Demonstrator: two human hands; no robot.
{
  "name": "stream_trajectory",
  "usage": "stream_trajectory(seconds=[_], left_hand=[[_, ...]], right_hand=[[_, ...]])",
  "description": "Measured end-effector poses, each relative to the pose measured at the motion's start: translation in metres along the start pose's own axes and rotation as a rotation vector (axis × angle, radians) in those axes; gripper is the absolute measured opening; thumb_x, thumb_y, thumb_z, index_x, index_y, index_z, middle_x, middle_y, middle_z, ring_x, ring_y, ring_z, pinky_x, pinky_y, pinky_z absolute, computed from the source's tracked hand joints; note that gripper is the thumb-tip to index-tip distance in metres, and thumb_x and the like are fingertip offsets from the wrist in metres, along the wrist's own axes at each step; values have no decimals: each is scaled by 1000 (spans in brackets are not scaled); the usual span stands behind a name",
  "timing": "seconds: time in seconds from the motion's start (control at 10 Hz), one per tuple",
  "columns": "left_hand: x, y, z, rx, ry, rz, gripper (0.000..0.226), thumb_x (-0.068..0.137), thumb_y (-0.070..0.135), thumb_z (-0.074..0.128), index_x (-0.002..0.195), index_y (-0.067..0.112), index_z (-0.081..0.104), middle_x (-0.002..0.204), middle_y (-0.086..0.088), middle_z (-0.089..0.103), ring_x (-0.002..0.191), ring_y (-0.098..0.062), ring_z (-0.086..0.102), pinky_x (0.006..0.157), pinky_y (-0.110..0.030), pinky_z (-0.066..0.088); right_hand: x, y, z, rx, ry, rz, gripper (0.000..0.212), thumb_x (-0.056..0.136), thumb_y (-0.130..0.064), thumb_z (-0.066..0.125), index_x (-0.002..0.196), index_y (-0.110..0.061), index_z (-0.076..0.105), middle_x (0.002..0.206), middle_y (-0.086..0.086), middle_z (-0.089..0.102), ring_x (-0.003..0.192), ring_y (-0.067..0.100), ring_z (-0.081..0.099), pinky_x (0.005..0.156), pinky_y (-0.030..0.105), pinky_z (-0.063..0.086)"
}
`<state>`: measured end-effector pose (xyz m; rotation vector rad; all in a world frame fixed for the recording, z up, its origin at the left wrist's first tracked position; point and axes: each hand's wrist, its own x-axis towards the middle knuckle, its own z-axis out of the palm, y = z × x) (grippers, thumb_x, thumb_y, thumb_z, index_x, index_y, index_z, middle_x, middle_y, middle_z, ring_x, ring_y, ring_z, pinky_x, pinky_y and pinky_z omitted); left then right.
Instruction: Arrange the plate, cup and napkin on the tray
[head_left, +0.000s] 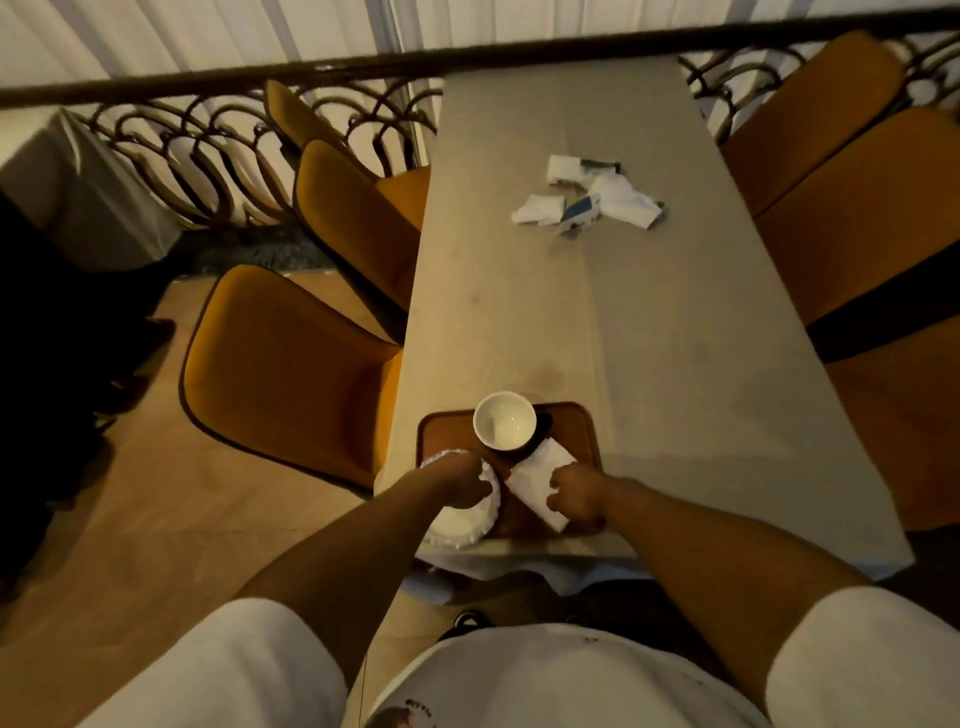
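A brown tray (574, 423) lies at the near end of the long table. On its far side stands an empty white cup (504, 420). A white plate (467, 519) with a frilled rim rests on the tray's left part, overhanging its near-left corner. My left hand (462, 480) lies over the plate with fingers curled on its rim. A folded white napkin (540, 475) lies slanted on the tray's right part. My right hand (576, 496) presses on the napkin's near end, fingers curled.
The beige table (571, 312) runs away from me; crumpled white papers and a small blue packet (587, 200) lie near its far end. Orange chairs (291, 364) stand on both sides. A dark iron railing (208, 145) runs behind.
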<state>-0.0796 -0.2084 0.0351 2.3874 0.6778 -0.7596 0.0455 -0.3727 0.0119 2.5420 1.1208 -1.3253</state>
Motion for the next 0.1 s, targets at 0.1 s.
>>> stream_trajectory(seconds=[0.1], left_hand=[[-4,13,-32,-80,-243,-124,47,97,33,53,139,11,46,136,-11,52,126,-27,49,109,-43,35]], right_hand=[[-5,-10,-36,20,-92,46,46,89,-26,63,130,-7,57,135,15,59,122,34,58,96,40,47]])
